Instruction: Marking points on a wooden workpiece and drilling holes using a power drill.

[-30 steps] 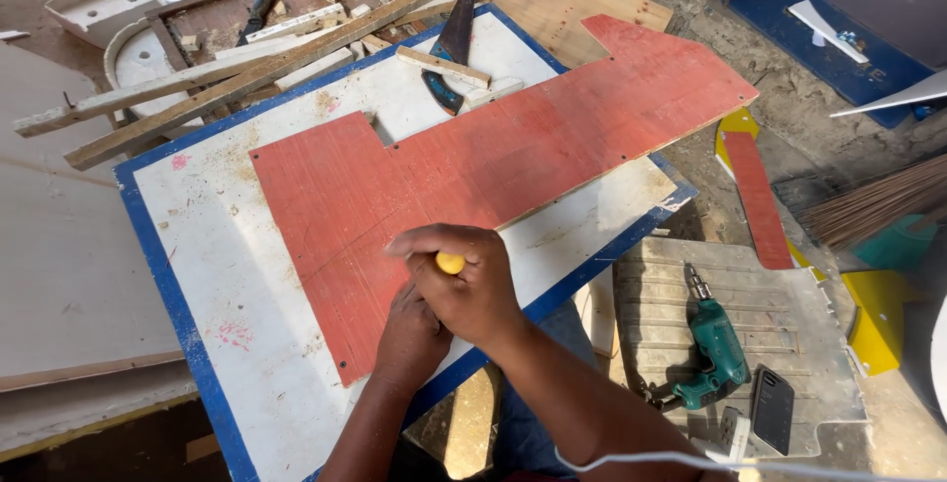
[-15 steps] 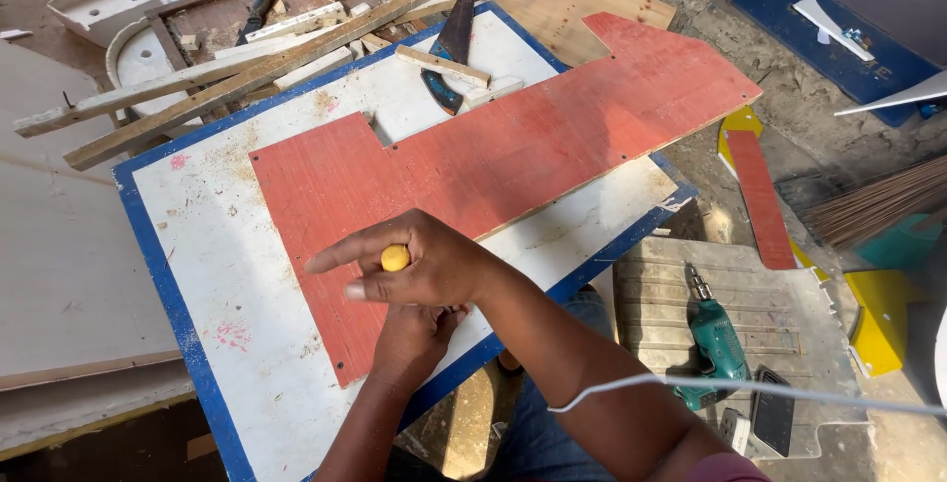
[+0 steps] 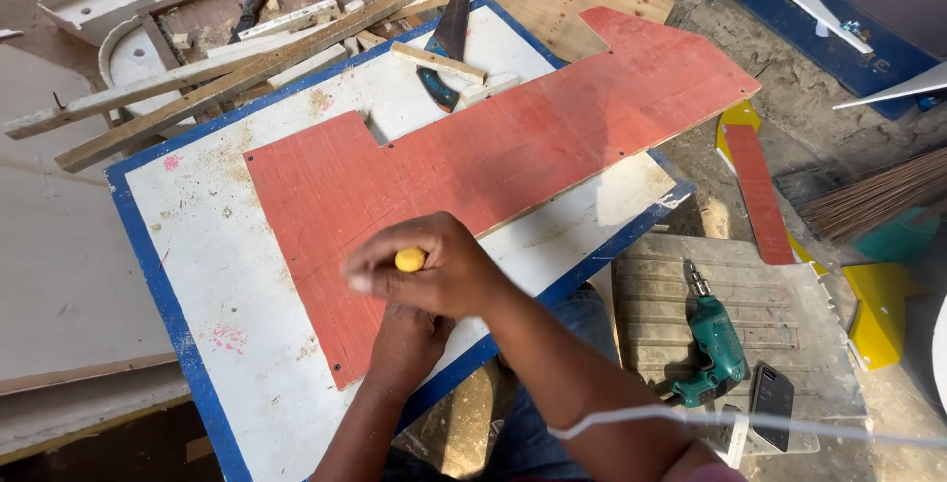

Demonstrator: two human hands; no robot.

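My right hand (image 3: 439,273) is closed round a tool with a yellow handle (image 3: 409,260), held over the near part of a red cut-out board (image 3: 513,161). The hand's fingers are blurred at their left side. My left hand (image 3: 404,339) sits right beneath it at the board's near edge, its fingers hidden under the right hand. The red board lies on a white panel with a blue rim (image 3: 168,304). The tool's tip is hidden.
A hand saw (image 3: 449,43) and wood offcuts lie at the panel's far edge, with long wooden battens (image 3: 227,73) behind. A green power drill (image 3: 715,344) and a dark phone (image 3: 771,403) rest on a grey slab at the right. A white cord (image 3: 691,421) crosses the foreground.
My right hand has shifted a little over the red board with the yellow-handled tool, its fingers first spread out to the left and now curled in. The left hand stays beneath it.
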